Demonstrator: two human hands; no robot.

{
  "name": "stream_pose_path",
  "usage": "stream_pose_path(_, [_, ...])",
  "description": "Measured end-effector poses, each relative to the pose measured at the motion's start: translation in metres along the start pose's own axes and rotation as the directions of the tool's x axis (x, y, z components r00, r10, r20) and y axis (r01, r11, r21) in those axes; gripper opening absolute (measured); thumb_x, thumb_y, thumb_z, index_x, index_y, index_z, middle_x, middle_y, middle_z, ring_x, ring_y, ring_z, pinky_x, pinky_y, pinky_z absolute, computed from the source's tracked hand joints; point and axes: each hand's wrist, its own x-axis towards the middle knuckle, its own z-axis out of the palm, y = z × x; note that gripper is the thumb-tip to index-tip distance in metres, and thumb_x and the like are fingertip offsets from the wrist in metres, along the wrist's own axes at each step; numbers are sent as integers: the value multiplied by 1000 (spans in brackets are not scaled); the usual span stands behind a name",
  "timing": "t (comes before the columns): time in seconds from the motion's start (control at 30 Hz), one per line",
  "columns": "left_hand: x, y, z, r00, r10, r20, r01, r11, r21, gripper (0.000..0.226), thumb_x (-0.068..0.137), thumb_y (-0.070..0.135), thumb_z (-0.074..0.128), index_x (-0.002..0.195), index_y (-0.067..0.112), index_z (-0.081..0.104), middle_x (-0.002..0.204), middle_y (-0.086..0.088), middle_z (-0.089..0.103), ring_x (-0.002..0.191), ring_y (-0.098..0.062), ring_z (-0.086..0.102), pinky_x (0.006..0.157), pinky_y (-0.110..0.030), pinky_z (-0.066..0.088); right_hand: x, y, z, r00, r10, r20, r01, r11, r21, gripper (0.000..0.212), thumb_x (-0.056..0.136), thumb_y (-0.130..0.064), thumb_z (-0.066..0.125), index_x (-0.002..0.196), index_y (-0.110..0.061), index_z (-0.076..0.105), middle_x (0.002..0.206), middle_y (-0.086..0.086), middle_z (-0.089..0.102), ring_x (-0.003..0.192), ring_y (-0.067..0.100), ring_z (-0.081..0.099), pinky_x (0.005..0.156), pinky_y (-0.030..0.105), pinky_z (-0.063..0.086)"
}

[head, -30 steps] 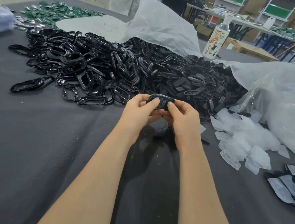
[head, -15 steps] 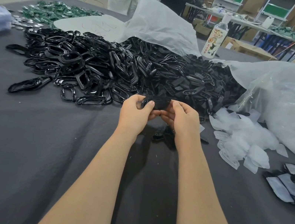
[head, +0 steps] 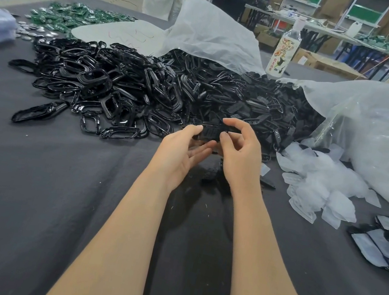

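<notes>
Now piece between left hand, right hand.

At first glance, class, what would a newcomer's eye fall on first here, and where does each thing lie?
A big heap of glossy black plastic frames sprawls across the middle of the dark table, with a white bag draped over its far side. Just in front of the heap, the left hand and right hand pinch a small black part between them. A labelled bottle stands upright behind the heap, to the right.
</notes>
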Motion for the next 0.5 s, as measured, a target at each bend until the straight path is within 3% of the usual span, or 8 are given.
stream_pose_path(0.13, [-1, 2, 0, 999, -34, 16, 36, 996, -82, 12, 95, 12, 54, 96, 2, 62, 81, -13, 71, 68, -18, 72, 63, -22, 59, -1, 0, 1, 992, -124, 18, 125, 979, -159, 27, 93, -6, 53, 107, -25, 66, 92, -10, 58, 80, 6, 56, 78, 22, 46])
stream_pose_path(0.3, [-2, 3, -2, 998, -59, 7, 59, 988, -143, 13, 94, 11, 56, 93, 0, 60, 95, -18, 65, 69, -22, 71, 61, -25, 59, -2, -3, 3, 985, -145, 98, 162, 966, -201, 31, 93, -4, 52, 110, -24, 69, 109, -6, 54, 94, 7, 56, 90, 28, 49])
stream_pose_path(0.5, [0, -1, -3, 997, 41, -70, -36, 997, 75, 15, 97, 13, 54, 88, 5, 63, 78, -8, 68, 59, -9, 68, 56, -18, 54, -2, 1, 2, 967, -199, 158, 245, 892, -379, 16, 89, -12, 64, 104, -13, 72, 114, 0, 51, 110, 20, 48, 93, 34, 46])
